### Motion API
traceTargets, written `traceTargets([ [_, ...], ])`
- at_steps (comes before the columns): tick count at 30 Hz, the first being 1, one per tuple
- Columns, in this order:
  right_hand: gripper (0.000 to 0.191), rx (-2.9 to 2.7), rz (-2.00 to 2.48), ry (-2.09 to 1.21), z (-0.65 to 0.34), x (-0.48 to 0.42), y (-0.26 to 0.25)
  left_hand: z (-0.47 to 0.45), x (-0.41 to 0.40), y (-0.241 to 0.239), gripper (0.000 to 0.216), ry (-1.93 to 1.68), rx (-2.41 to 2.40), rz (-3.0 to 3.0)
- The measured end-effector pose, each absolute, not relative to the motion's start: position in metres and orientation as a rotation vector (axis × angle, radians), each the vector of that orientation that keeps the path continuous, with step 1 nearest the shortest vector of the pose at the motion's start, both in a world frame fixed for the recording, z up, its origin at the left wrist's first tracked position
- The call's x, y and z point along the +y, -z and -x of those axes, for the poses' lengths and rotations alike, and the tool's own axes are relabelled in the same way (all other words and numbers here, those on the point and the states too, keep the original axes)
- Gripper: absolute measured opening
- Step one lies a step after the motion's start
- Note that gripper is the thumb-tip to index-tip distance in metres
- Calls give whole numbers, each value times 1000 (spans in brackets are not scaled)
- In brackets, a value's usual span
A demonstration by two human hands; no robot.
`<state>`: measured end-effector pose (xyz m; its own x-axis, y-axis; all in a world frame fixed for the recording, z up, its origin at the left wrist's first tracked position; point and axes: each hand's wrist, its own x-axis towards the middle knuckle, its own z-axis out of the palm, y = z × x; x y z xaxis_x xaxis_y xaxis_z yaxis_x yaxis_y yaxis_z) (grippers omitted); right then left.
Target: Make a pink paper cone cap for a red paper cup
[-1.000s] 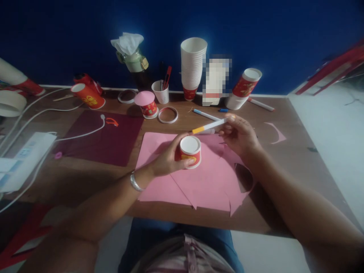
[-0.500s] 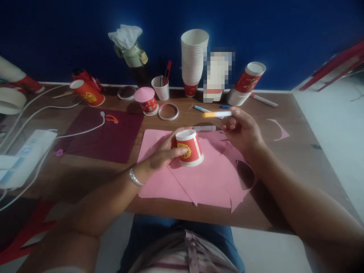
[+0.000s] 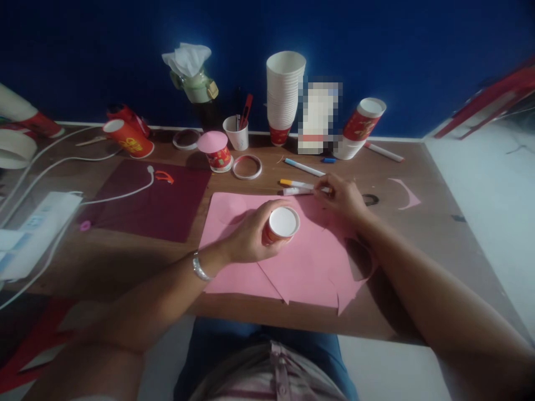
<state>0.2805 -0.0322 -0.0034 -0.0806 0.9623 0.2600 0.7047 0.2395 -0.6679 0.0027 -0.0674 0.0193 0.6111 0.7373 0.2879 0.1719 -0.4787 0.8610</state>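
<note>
My left hand [image 3: 253, 231] is wrapped around a red and white paper cup [image 3: 284, 223] just above pink paper [image 3: 309, 262]. The cup's round white end faces up toward me. At the back edge of the paper, my right hand [image 3: 340, 195] has its fingers closed on the right end of an orange-capped marker [image 3: 295, 184]. This marker lies low at the table, just behind a white marker [image 3: 296, 191]. The fingertips partly hide the ends of both markers.
Behind are a blue marker [image 3: 305, 167], a tape roll [image 3: 247, 167], a pink-roofed cup [image 3: 215, 159], a pen cup [image 3: 237, 136] and a tall cup stack [image 3: 285, 92]. A power strip [image 3: 39, 231] with cables lies left. Paper scraps [image 3: 407, 195] lie right.
My right hand has lowered the orange-capped marker from the air to beside the white one. My left hand has tipped the cup so its white end faces me more.
</note>
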Motion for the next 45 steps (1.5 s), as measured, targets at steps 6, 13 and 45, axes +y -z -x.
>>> traceTargets([
  [6,29,-2149,1675,-109,-283,-32,4,1,-65,-13,73,-815,741,-2010],
  [13,36,-2142,1669,70,-292,-19,-10,3,-61,-9,71,-822,683,-1958],
  [45,23,-1429,948,-1248,-243,-58,-48,12,-53,-36,25,-1205,1005,-2201],
])
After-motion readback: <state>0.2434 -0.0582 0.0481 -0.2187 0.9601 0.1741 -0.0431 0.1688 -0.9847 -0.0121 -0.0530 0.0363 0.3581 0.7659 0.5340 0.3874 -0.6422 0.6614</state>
